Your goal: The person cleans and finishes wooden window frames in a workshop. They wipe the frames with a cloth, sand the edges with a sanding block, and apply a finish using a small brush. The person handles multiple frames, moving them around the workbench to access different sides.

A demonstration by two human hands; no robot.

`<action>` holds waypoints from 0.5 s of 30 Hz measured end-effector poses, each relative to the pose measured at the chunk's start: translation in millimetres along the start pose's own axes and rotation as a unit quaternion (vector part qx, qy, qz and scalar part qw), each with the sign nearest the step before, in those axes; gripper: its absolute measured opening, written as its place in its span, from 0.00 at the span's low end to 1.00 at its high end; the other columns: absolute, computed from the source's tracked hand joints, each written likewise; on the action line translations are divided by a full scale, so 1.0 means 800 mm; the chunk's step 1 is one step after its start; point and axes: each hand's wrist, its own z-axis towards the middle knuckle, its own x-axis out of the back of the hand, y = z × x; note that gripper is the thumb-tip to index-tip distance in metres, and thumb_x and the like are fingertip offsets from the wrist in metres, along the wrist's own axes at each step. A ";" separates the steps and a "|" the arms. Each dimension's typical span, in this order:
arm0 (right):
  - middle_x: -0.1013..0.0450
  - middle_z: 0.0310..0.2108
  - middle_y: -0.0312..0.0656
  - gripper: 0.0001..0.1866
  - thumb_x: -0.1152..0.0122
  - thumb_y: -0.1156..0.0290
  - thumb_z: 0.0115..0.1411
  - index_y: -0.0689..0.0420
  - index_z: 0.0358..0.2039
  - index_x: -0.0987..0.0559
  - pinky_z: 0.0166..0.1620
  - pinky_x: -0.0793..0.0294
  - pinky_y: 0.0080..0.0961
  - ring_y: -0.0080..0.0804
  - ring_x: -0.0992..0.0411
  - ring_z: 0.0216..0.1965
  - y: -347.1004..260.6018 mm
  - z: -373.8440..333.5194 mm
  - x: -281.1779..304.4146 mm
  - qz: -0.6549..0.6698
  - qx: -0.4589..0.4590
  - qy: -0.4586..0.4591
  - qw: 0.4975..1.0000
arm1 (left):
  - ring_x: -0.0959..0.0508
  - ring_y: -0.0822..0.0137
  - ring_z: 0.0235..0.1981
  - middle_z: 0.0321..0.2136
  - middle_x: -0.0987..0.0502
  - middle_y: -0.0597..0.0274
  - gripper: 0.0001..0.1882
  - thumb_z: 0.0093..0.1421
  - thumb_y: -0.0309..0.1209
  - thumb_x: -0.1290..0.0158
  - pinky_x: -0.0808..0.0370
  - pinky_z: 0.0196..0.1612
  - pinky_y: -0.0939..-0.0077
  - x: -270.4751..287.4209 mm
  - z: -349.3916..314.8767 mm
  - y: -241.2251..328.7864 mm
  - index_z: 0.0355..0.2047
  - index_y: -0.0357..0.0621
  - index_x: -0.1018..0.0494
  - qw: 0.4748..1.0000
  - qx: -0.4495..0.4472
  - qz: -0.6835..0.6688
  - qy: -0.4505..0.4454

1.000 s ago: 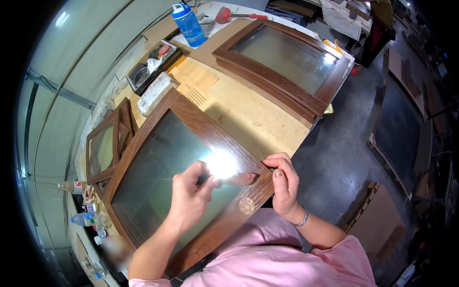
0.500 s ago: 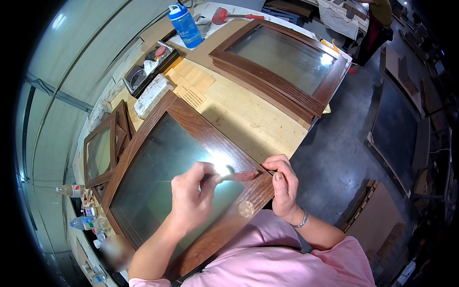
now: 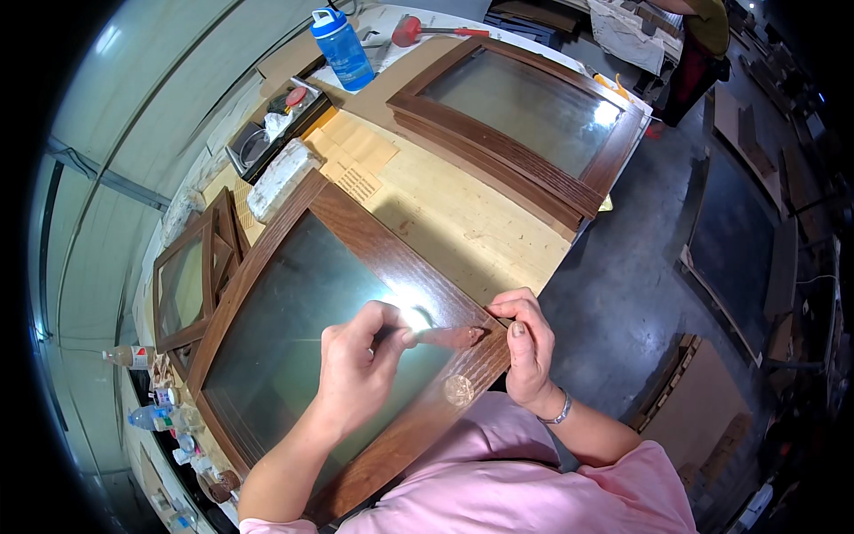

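In front of me a dark brown wooden door frame [image 3: 365, 218] with a glass pane [image 3: 294, 303] lies tilted across the bench. Over the glass, my left hand [image 3: 363, 365] is closed round a putty knife [image 3: 445, 336]. Its flat reddish-brown blade points right, with a dark brown lump at the tip, close to the frame's right corner. At that corner my right hand [image 3: 525, 343] has its fingers curled and thumb bent in, touching the frame's edge. What its fingertips pinch, if anything, is hidden. A pale round mark [image 3: 458, 390] shows on the near rail.
Another glazed frame [image 3: 525, 107] lies at the far right of the bench [image 3: 445, 231], and smaller frames [image 3: 191, 276] stand at the left. Beyond are a blue bottle [image 3: 342, 53], a red mallet [image 3: 409, 31] and a tool tray [image 3: 276, 129]. Another person [image 3: 703, 53] stands far right.
The putty knife's blade has turned slightly, showing more of its flat face near the corner. Both hands stay almost in place.
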 end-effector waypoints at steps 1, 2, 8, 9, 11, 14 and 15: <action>0.31 0.36 0.48 0.23 0.57 0.55 0.66 0.67 0.34 0.26 0.46 0.35 0.27 0.33 0.33 0.38 0.000 0.000 0.000 -0.002 -0.001 -0.001 1.000 | 0.29 0.79 0.16 0.19 0.24 0.66 0.06 0.61 0.24 0.43 0.33 0.19 0.83 0.000 0.002 0.001 0.29 0.37 0.29 1.000 -0.006 0.008 -0.003; 0.31 0.36 0.48 0.23 0.57 0.55 0.66 0.67 0.34 0.26 0.46 0.35 0.27 0.34 0.33 0.38 0.000 0.000 0.000 -0.003 -0.001 -0.002 1.000 | 0.29 0.79 0.16 0.19 0.24 0.66 0.07 0.60 0.24 0.43 0.33 0.19 0.83 0.000 0.003 0.001 0.29 0.37 0.29 1.000 -0.012 0.017 -0.006; 0.31 0.34 0.50 0.17 0.54 0.63 0.64 0.67 0.36 0.25 0.43 0.32 0.29 0.38 0.31 0.36 0.005 0.003 0.003 0.005 0.032 -0.001 0.999 | 0.29 0.79 0.16 0.19 0.23 0.65 0.04 0.60 0.24 0.42 0.34 0.18 0.82 0.002 0.004 0.004 0.31 0.36 0.26 0.999 -0.012 0.022 -0.030; 0.31 0.34 0.50 0.17 0.54 0.63 0.64 0.67 0.36 0.25 0.43 0.32 0.29 0.38 0.31 0.36 0.005 0.003 0.003 0.008 0.031 -0.002 0.999 | 0.30 0.79 0.16 0.19 0.23 0.65 0.04 0.60 0.24 0.42 0.34 0.18 0.82 0.004 0.004 0.006 0.32 0.36 0.25 0.999 -0.012 0.022 -0.035; 0.32 0.35 0.49 0.21 0.56 0.58 0.65 0.67 0.34 0.26 0.45 0.35 0.28 0.35 0.33 0.38 0.003 0.002 0.002 0.003 0.014 -0.005 1.000 | 0.31 0.79 0.15 0.18 0.23 0.65 0.04 0.60 0.24 0.42 0.35 0.18 0.82 0.005 0.004 -0.002 0.32 0.36 0.24 0.999 -0.026 0.024 -0.040; 0.32 0.36 0.49 0.23 0.57 0.55 0.66 0.67 0.34 0.27 0.47 0.36 0.28 0.34 0.34 0.39 0.003 0.001 0.002 0.002 0.006 -0.009 1.000 | 0.32 0.80 0.14 0.18 0.23 0.66 0.05 0.61 0.25 0.43 0.36 0.17 0.81 0.007 0.008 0.003 0.30 0.35 0.23 0.999 0.013 -0.001 -0.046; 0.32 0.36 0.49 0.23 0.57 0.55 0.66 0.67 0.34 0.27 0.47 0.36 0.28 0.34 0.34 0.39 0.003 0.001 0.002 0.003 0.005 -0.010 1.000 | 0.33 0.80 0.14 0.17 0.23 0.66 0.05 0.61 0.25 0.43 0.37 0.17 0.81 0.006 0.008 0.007 0.29 0.35 0.23 0.998 0.036 -0.015 -0.048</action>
